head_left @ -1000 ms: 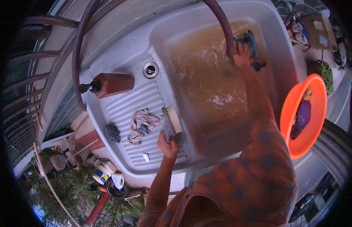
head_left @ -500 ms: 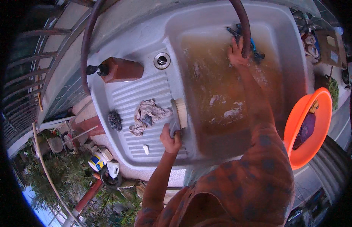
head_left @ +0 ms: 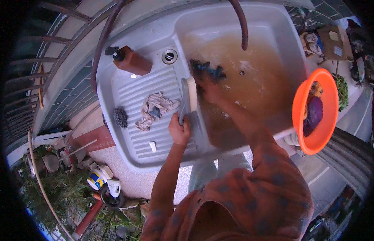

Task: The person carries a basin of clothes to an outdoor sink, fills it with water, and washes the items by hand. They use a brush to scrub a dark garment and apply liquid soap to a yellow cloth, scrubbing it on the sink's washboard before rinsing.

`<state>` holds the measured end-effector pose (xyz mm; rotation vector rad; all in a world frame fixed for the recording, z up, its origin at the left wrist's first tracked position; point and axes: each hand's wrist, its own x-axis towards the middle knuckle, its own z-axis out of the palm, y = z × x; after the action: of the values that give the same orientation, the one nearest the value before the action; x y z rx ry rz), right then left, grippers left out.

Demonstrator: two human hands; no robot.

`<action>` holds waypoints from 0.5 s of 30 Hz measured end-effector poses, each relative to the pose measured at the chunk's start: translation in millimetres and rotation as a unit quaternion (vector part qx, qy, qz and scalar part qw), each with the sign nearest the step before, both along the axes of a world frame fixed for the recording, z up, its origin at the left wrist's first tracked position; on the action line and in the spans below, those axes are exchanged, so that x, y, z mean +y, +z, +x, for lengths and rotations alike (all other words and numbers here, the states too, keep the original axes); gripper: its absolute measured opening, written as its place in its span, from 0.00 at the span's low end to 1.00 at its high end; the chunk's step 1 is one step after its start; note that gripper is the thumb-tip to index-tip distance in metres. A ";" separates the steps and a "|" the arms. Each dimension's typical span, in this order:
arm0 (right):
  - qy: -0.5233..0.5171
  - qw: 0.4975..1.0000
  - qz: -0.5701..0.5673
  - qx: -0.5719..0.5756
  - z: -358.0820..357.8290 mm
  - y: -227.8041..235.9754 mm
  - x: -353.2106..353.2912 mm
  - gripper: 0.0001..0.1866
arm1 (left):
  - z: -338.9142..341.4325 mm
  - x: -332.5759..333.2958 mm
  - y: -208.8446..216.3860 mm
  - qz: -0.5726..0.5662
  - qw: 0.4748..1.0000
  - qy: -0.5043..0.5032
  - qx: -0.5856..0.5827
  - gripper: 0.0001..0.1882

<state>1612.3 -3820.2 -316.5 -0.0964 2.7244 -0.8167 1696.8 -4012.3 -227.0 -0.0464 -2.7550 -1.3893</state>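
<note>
My left hand (head_left: 179, 128) is closed round the grey handle of a scrubbing brush (head_left: 190, 94) with pale bristles. The brush lies along the divider between the ribbed drainboard (head_left: 126, 96) and the basin (head_left: 281, 36). In the basin's murky brown water, my right hand (head_left: 211, 91) is beside the divider, touching or just short of a dark blue and black wet item (head_left: 210, 71) whose kind I cannot make out. Its fingers are hidden by the water. A crumpled pale cloth (head_left: 156, 107) rests on the ribs, left of the brush.
On the drainboard are a brown pump bottle (head_left: 132, 61), a dark scouring pad (head_left: 120, 117) and a small white piece (head_left: 152, 146). A hose (head_left: 240, 24) hangs over the basin. At the right stands an orange tub (head_left: 298, 110) holding dark purple and yellow cloth.
My right hand and the dark blue item have moved leftward across the basin to the divider, uncovering the drain. My left hand still grips the brush, which is tilted slightly differently. The view has shifted.
</note>
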 end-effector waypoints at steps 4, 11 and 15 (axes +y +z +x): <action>0.087 0.991 -0.081 -0.067 80.9 11.0 19.2 0.35 | -4.3 3.8 -1.7 0.014 0.998 0.015 0.055 0.10; 0.115 0.967 -0.100 -0.206 128.5 37.8 71.1 0.27 | -24.4 4.7 -33.1 0.055 0.998 0.002 0.023 0.11; -0.272 0.830 -0.439 -0.209 118.1 78.4 92.2 0.26 | -47.5 2.9 -44.3 0.147 0.986 -0.014 -0.080 0.12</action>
<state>1730.4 -3728.0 -238.0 0.6178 1.7620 -1.9249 1649.4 -4009.4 -271.3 0.0426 -2.6445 -1.8672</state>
